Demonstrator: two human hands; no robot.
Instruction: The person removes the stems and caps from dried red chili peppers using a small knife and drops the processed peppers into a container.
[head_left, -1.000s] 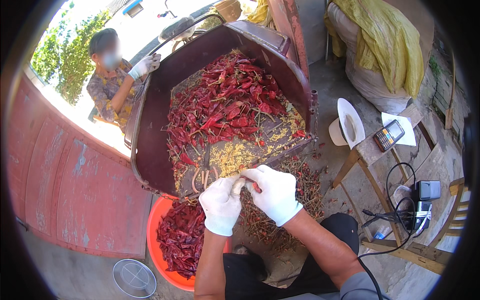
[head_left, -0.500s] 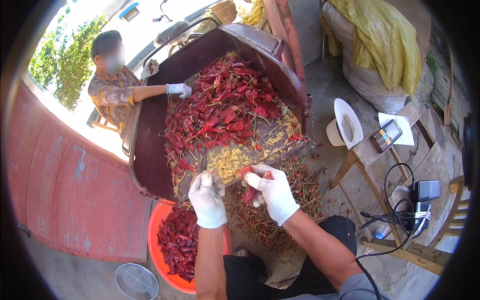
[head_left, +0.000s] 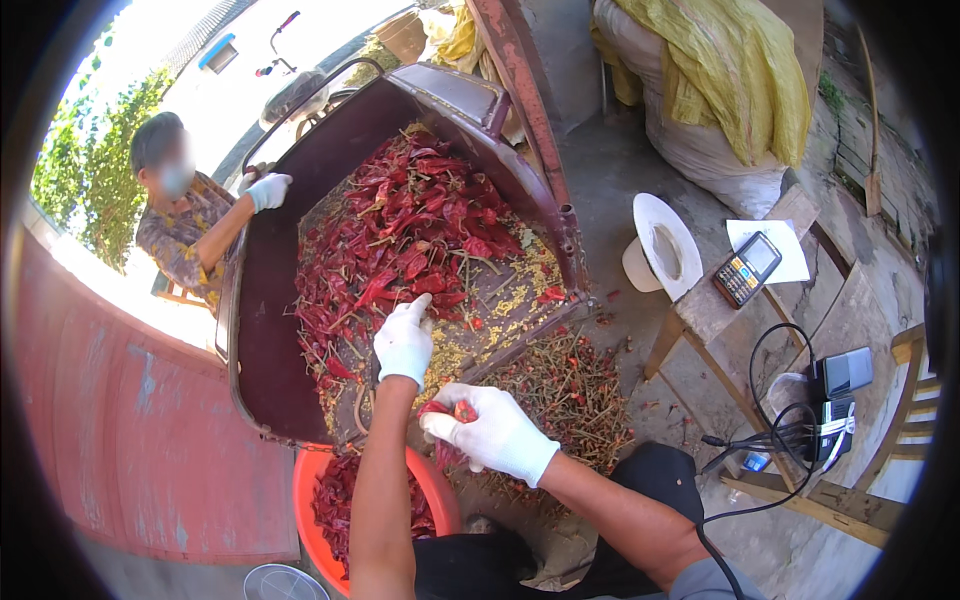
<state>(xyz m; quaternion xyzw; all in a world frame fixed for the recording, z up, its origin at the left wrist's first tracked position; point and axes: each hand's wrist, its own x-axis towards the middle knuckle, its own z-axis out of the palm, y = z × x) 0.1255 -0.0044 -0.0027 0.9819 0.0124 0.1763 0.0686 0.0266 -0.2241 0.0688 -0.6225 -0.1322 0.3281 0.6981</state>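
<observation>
Both my hands wear white gloves. My left hand [head_left: 405, 340] reaches over the near edge of the heap of dried red chilies [head_left: 420, 210], its fingers stretched toward the pods and nothing visible in them. The heap lies in a dark maroon cart bed [head_left: 290, 290]. Nearer to me, my right hand [head_left: 495, 430] is closed round a few dried chilies [head_left: 450, 456], whose red ends poke out by the thumb. Below my left forearm stands an orange-red basin [head_left: 437, 490] holding more dried chilies [head_left: 338, 495].
Chili stems [head_left: 570, 400] litter the ground beside the cart. At the far left a masked co-worker's gloved hand [head_left: 270, 190] is at the cart's rim. A hat [head_left: 660, 245], a keypad device [head_left: 748, 268] and black cables [head_left: 760, 440] are at right. A round sieve [head_left: 285, 582] lies lower left.
My left hand has left my right hand's side and moved forward to the chili heap. My right hand has drawn back, left and down, with its chilies. The co-worker's hand has pulled back to the rim.
</observation>
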